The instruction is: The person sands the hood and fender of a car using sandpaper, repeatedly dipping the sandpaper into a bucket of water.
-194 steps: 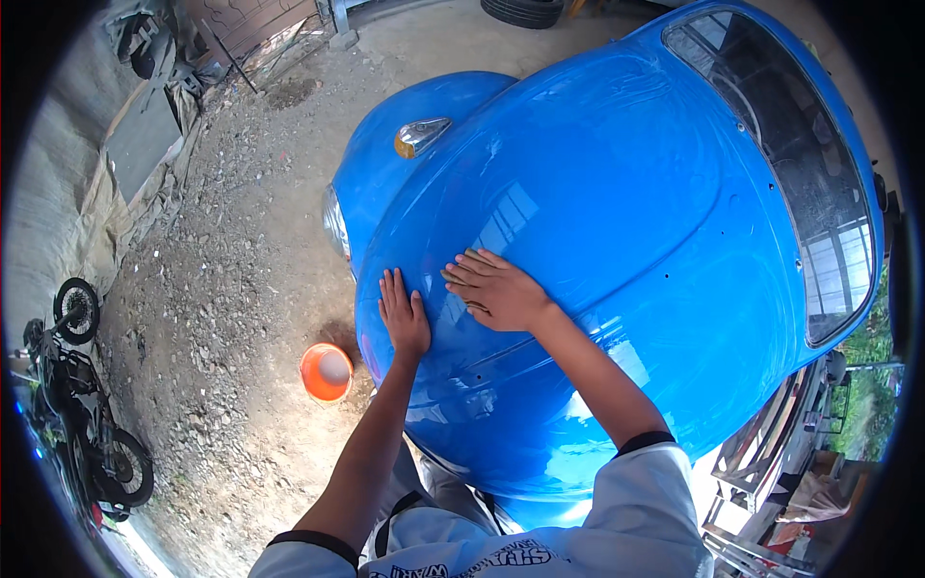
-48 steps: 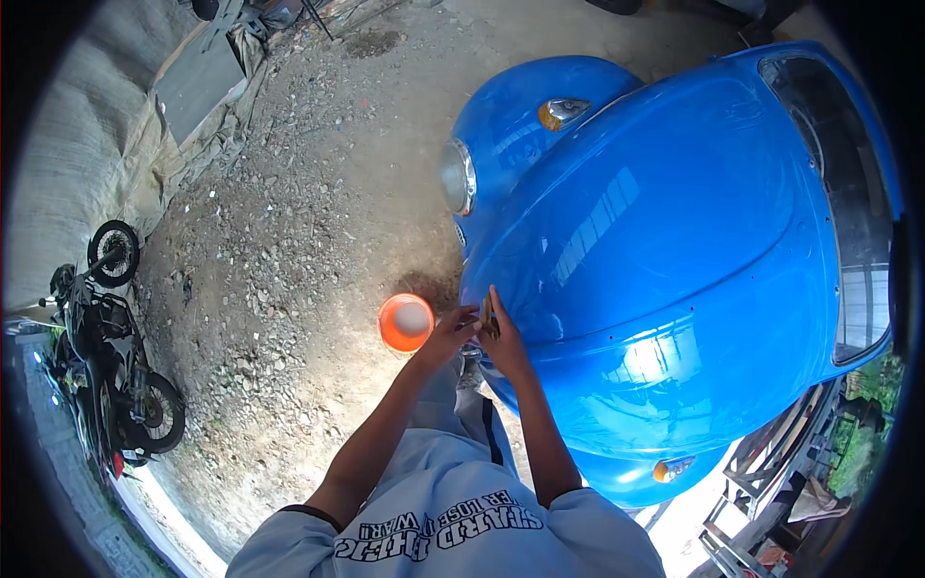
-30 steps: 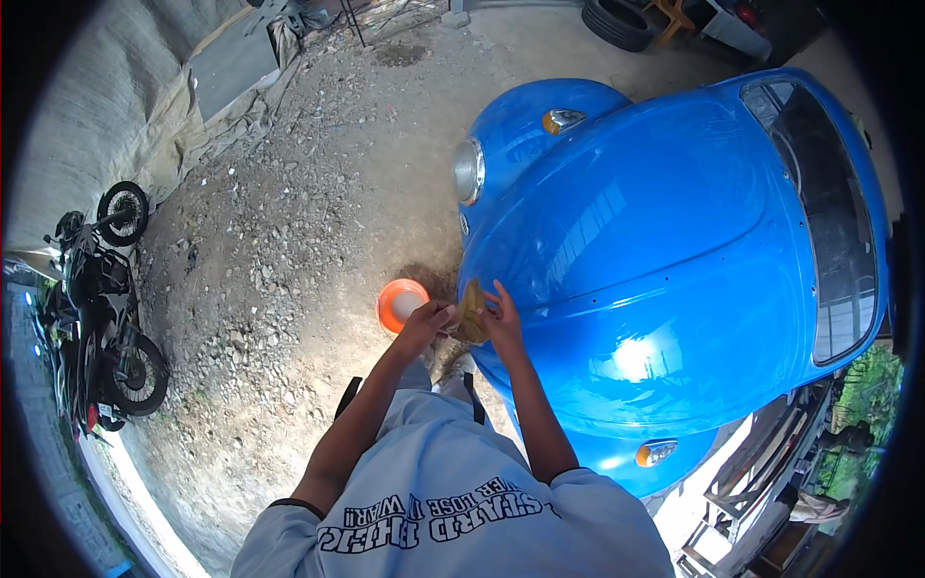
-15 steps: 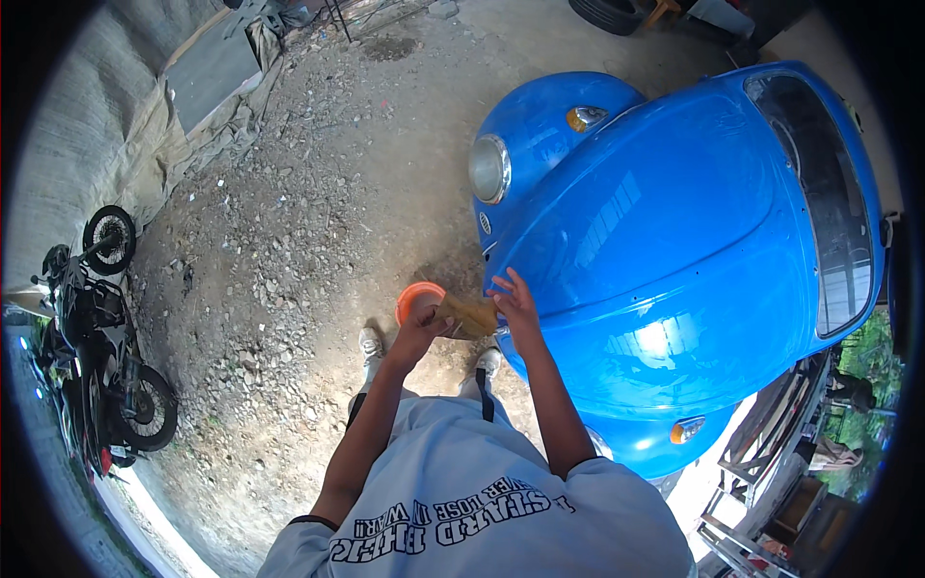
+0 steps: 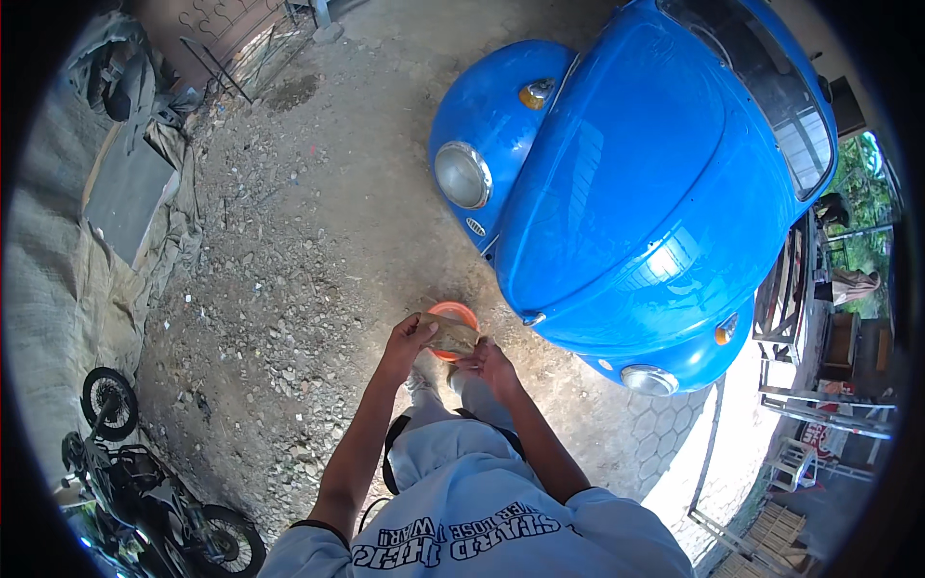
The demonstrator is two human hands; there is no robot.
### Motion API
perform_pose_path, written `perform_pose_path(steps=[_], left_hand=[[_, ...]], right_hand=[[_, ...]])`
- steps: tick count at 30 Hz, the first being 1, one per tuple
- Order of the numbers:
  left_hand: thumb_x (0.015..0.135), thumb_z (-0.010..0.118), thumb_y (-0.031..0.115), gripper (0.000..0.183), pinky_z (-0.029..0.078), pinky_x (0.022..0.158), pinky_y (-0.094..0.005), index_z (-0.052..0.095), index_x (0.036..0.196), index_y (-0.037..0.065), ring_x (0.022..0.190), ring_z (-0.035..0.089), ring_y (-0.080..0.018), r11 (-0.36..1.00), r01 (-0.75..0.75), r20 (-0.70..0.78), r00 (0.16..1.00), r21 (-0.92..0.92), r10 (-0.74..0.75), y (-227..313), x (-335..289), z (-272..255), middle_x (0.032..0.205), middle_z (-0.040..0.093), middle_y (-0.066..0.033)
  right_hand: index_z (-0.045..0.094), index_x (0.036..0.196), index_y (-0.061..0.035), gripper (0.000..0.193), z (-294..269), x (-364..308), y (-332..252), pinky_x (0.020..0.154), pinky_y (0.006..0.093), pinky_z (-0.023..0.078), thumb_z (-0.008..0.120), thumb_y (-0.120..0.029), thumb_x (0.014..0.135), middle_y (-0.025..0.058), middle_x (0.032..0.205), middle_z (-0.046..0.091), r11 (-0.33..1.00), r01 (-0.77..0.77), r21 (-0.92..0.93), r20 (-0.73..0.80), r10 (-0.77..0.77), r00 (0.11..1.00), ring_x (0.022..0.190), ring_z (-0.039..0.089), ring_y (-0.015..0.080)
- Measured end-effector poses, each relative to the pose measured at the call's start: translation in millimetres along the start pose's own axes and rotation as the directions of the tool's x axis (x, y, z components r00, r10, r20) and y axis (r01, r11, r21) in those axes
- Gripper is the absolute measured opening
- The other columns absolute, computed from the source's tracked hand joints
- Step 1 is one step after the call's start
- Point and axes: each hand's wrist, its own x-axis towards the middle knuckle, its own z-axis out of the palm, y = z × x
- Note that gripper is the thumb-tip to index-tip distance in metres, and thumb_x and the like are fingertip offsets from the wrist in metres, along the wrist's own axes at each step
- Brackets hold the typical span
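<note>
Brown sheet [image 5: 451, 335]: held between both hands, seen over the orange bucket [image 5: 470, 314]; the height between them cannot be judged.
Left hand [image 5: 409, 344]: pinched on the sheet's left end.
Right hand [image 5: 491, 366]: gripped on its right end.
Nearer hand: neither; the sheet is touched by both.
Sheet's long axis: laid left to right, right end angled slightly toward the body.

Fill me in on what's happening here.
A person is near the front of a blue car, holding a thin brownish sheet between the left hand and right hand. From this view, the sheet partly hides an orange bucket on the ground. Neither hand touches the car.
</note>
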Motion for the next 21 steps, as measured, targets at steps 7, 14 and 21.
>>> perform_pose_path(steps=[7,14,21], left_hand=[[0.098,0.064,0.013,0.032,0.051,0.093,-0.0293,0.063,0.128,0.000,0.103,0.064,-0.0113,0.954,0.026,0.029,0.999,0.298,-0.036,-0.3,41.7,39.2,0.112,0.068,-0.0046],[0.095,0.068,0.013,0.031,0.051,0.090,-0.0295,0.067,0.124,0.001,0.102,0.064,-0.0122,0.908,0.066,0.103,0.987,0.415,-0.119,14.5,92.5,48.1,0.111,0.069,-0.0042],[0.094,0.070,0.009,0.035,0.053,0.088,-0.0288,0.062,0.127,-0.002,0.099,0.065,-0.0115,0.830,0.122,0.277,0.908,0.544,-0.315,35.5,194.1,-6.7,0.111,0.070,-0.0063]], right_hand=[[0.063,0.123,-0.0041,0.030,-11.9,35.6,-59.4,0.091,0.0329,0.049,0.053,-0.027,0.105,0.0046,0.109,0.068,0.948,0.320,0.004,-0.129,-0.316,0.940,0.101,0.064,0.0150],[0.063,0.122,-0.0022,0.024,-22.2,63.9,-102.6,0.089,0.0295,0.048,0.059,-0.013,0.101,0.0020,0.108,0.068,0.892,0.429,-0.142,-0.168,-0.449,0.878,0.100,0.061,0.0106],[0.064,0.122,-0.0019,0.024,6.5,121.7,-97.7,0.091,0.0294,0.048,0.057,-0.010,0.100,0.0034,0.111,0.069,0.888,0.460,0.003,-0.401,-0.420,0.814,0.101,0.061,0.0115]])
